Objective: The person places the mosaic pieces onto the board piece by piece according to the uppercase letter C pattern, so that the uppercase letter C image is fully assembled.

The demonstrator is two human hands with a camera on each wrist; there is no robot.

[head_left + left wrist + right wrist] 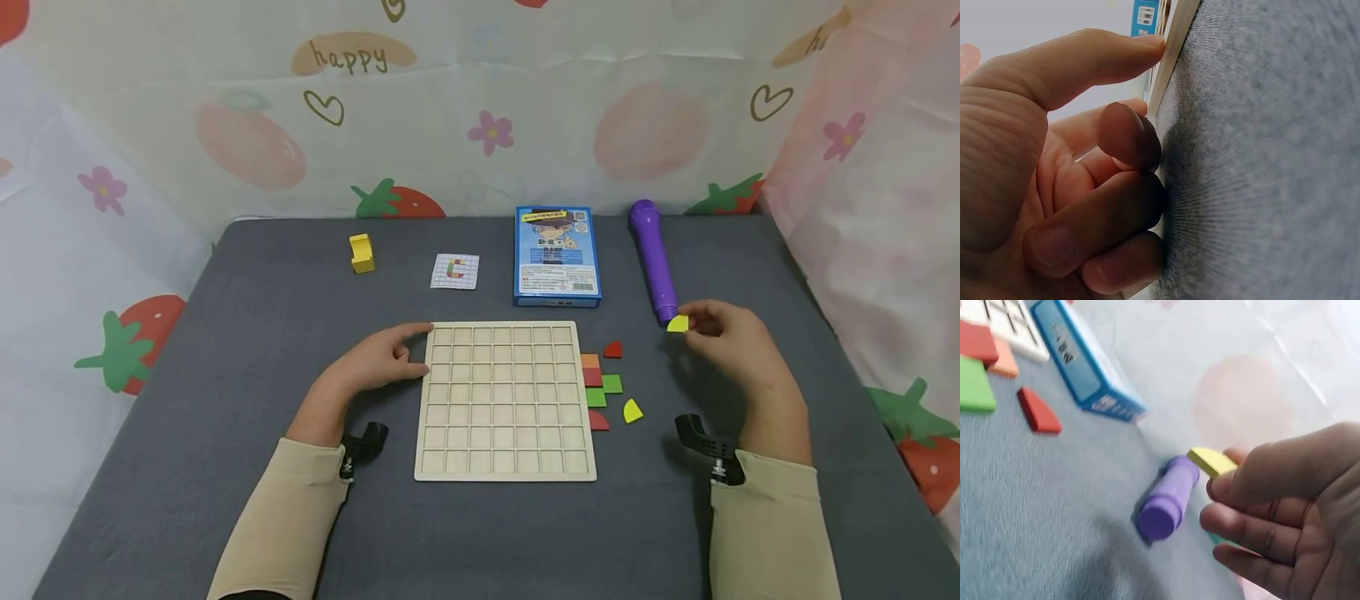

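A pale wooden grid board (505, 402) lies flat on the dark table. My left hand (372, 363) is at its left side, with thumb and index fingertip touching the edge and the other fingers curled beneath. Between thumb and index finger, my right hand (726, 340) pinches a yellow quarter-circle piece (1210, 461), raised above the table near the purple microphone-shaped object (655, 262). Along the board's right edge lie red, orange and green pieces (612, 384). Apart from them are a red quarter-circle piece (613, 349) and a second yellow quarter-circle piece (632, 410).
Behind the board lie a blue box (557, 257) and a small card (454, 272) with a coloured pattern on a grid. A yellow block (362, 253) sits at the back left. Printed cloth (480, 100) hangs along the table's back and sides.
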